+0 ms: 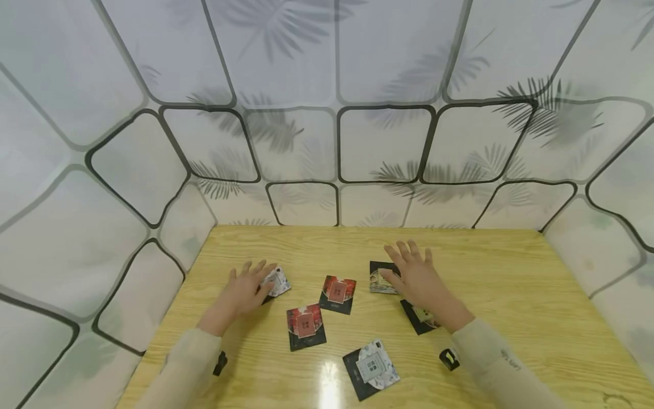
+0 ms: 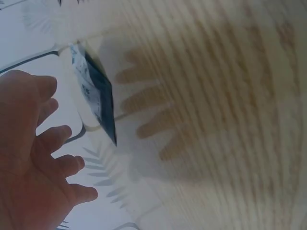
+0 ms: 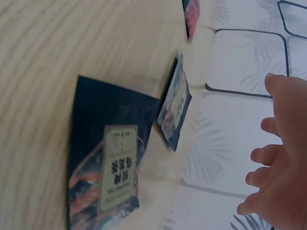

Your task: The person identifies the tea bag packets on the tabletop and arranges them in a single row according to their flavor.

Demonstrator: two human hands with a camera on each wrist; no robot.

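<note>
My left hand [image 1: 241, 294] hovers at the left with its fingers spread, holding nothing. Its fingertips and thumb overlap a small white-and-black square packet [image 1: 278, 282] in the head view; the left wrist view shows this packet [image 2: 93, 91] lying apart from the fingers. My right hand [image 1: 420, 279] is also spread, with the thumb over a black packet with a cream label [image 1: 377, 280]. Partly covered by the right wrist is a similar dark packet [image 1: 416, 319], whose cream label [image 3: 118, 167] bears print resembling "oolong tea". Both hands cast shadows on the wood.
Two red-and-black packets [image 1: 337, 291] lie mid-table between the hands. A white-and-black packet [image 1: 372, 366] lies nearer the front. The wood-grain table [image 1: 485, 255] meets a patterned fabric wall [image 1: 378, 145] at the back and sides. Small black pieces [image 1: 449, 359] show beside both sleeves.
</note>
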